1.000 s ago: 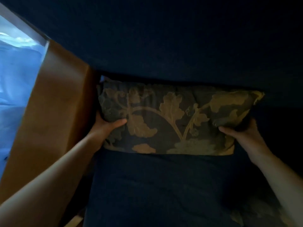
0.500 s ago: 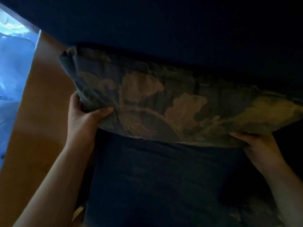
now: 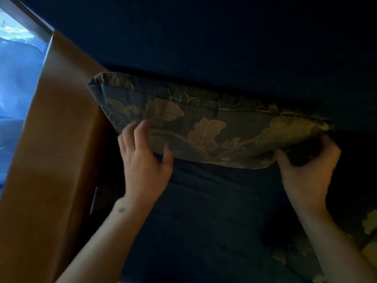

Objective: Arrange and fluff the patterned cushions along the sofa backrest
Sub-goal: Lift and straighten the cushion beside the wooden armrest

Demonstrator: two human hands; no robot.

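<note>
Dim view down onto a dark blue sofa. Leaf-patterned cushion (image 3: 204, 127) held up against the dark blue backrest (image 3: 204, 48), tilted, top seam facing the camera, lower edge lifted clear of the dark blue seat cushion (image 3: 200, 217). One second back, upright and gripped at both lower corners; half a second back, hoisted and tipped forward; now lower and pressed toward the backrest again. Probably one beat of a shake-and-plump, so fluffing under way, final placement not yet done.

Left hand (image 3: 144, 160) no longer clamped on the corner: fingers spread and loose against the front face near the cushion's left end, blurred with motion, thumb under the lower edge. Right hand (image 3: 306, 170) closed around the cushion's right lower corner, fabric bunched in the grip.

Tan sofa arm (image 3: 53, 160) just beside the cushion's left end, little slack there. Bright window (image 3: 18, 78) beyond it. Open room to the right along the backrest. Another patterned cushion (image 3: 367, 242) partly visible at lower right, well apart from the raised one.
</note>
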